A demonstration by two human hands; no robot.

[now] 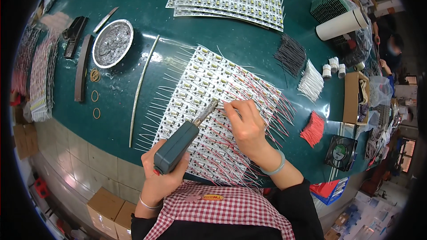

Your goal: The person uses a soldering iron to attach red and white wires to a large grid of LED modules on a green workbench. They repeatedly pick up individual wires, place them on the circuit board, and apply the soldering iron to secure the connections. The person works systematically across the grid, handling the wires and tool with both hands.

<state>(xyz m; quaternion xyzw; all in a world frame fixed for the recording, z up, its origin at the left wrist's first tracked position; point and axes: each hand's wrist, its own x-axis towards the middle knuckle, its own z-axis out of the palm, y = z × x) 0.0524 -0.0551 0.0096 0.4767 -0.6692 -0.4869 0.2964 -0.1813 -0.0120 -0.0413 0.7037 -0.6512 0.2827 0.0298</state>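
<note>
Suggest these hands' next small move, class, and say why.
Perhaps rest the metal tip on the board sheet beside the right hand: the left hand aims the tool there, the right fingers sit close by, and red wires lie over the sheet's right part but not its left edge. Whether the tip touches is unclear.

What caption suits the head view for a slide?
Left hand holds a dark green tool over wired circuit boards, its tip beside the right hand.

White circuit-board panel, lying flat and askew, bears rows of small yellow components; white wires fringe its left edge, red wires its right. The dark green-grey soldering gun slants over it, metal barrel pointing away rightward, tip near mid-panel.
</note>
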